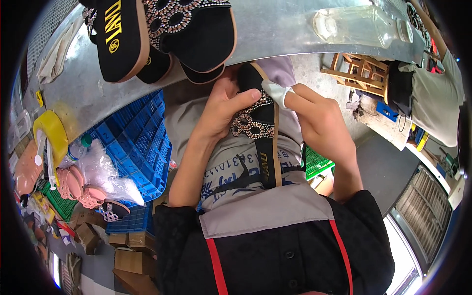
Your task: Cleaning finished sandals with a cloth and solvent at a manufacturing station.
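Observation:
A black sandal point(266, 147) with rhinestone-studded straps and a tan edge lies lengthwise over my lap, toe pointing away from me. My left hand point(220, 105) grips it from the left, with the thumb pressed on the studded strap and the other fingers partly hidden at its side. A small white cloth point(276, 92) covers the fingertips of my right hand point(317, 115), whose fingers are bent and closed on it. That cloth touches the right edge of the sole near the toe. A grey apron point(268, 209) with red straps and a printed cloth sit beneath the sandal.
On the metal table point(275, 29) ahead are more black studded sandals point(196, 44) and a clear bottle point(356, 27). Blue crates point(132, 147), a yellow tape roll point(51, 135) and pink sandals point(71, 182) are at left. A wooden stool point(356, 73) and another person point(437, 93) are at right.

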A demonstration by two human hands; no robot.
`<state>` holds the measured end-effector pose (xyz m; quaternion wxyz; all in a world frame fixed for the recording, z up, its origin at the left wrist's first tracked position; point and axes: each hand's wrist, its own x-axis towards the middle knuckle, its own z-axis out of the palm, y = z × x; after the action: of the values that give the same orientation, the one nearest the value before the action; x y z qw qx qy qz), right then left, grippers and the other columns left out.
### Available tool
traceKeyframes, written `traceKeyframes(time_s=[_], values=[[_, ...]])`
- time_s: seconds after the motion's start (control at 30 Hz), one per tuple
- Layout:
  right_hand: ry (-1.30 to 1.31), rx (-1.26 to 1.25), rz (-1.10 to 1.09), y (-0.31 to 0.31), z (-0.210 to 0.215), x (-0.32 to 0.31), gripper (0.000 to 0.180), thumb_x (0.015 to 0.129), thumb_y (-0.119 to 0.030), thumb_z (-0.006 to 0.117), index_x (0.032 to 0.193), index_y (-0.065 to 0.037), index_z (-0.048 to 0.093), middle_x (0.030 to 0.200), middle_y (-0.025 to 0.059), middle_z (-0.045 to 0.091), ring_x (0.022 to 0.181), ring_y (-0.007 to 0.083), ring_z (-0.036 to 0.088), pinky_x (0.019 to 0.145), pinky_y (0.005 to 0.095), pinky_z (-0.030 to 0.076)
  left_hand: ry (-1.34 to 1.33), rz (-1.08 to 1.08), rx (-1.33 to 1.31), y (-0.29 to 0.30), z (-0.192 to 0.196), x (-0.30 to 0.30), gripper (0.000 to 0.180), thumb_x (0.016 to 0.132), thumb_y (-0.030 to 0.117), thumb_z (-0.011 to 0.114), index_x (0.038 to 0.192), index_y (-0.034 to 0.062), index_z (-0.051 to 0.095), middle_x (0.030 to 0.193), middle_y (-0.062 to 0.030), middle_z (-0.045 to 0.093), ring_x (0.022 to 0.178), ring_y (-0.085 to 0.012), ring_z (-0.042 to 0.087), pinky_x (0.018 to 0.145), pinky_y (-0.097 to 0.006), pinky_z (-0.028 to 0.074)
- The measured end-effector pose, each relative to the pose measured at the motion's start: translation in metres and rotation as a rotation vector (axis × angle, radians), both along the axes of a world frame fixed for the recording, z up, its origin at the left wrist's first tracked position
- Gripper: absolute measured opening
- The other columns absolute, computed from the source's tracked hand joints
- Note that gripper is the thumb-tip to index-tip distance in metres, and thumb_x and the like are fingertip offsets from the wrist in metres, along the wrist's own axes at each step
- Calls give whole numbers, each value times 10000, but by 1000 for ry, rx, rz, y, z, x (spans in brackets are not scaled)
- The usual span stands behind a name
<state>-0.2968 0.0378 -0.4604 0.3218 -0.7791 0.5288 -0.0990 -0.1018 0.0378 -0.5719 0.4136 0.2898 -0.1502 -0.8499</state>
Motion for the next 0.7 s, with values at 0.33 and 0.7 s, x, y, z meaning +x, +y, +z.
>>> traceKeyframes(time_s=[0.33, 0.7], values=[[-148, 149, 44, -18, -11, -5, 369, 845, 35, 535, 1156, -116, 662, 970, 133, 610, 889, 414, 626, 707, 482, 497, -36, 25, -84, -1, 2, -1, 813, 858, 86, 767, 1541, -13, 336, 1376, -127, 547, 1283, -212, 548, 1093, -351, 470], [-792, 457, -469, 9, -23, -10, 420, 964, 20, 517, 1360, -26, 647, 952, 9, 611, 611, 39, 439, 551, 225, 362, -23, -88, -43, -5, 3, 9, 784, 873, 204, 742, 1518, -28, 361, 1307, -134, 593, 1194, -197, 612, 1039, -330, 497]])
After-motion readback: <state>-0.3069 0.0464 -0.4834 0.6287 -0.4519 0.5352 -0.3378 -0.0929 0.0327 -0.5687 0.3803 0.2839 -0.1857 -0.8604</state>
